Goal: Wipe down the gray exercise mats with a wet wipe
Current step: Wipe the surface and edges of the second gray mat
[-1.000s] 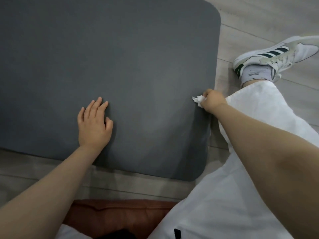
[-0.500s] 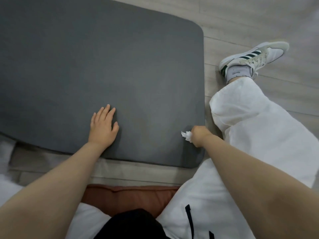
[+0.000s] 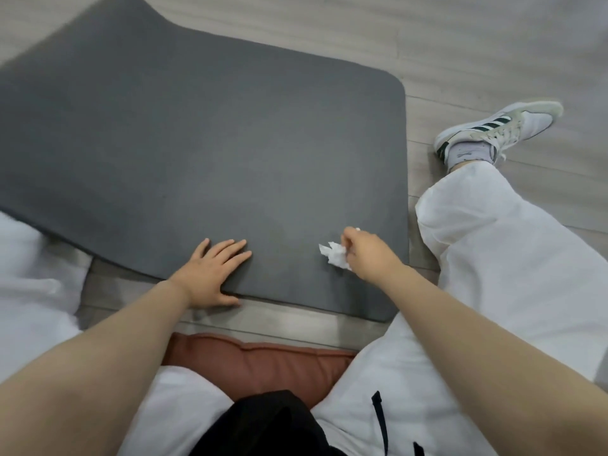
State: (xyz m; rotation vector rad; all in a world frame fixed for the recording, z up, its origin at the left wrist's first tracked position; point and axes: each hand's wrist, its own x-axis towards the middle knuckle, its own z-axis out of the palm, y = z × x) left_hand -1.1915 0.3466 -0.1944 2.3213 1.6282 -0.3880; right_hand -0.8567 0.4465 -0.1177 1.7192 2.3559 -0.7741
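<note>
Dark gray foam exercise mat (image 3: 204,153) on the floor, left hand (image 3: 210,274) flat on its near edge, right hand (image 3: 368,255) pinching a crumpled white wet wipe (image 3: 334,255) on the mat's near right corner

The floor (image 3: 460,44) is laid with long pale planks in a grey wood grain, their seams running across the scene from left to right and slanting a little toward the far right. It fills the far edge, the right side and a narrow near strip. The light is soft and even, with only faint shadows on the planks; its source is out of view. At the near edge, in the middle, a reddish-brown cushion (image 3: 256,360) with a stitched seam lies on the floor. No wall, window or other furniture comes into view; the far left corner is blurred.
</note>
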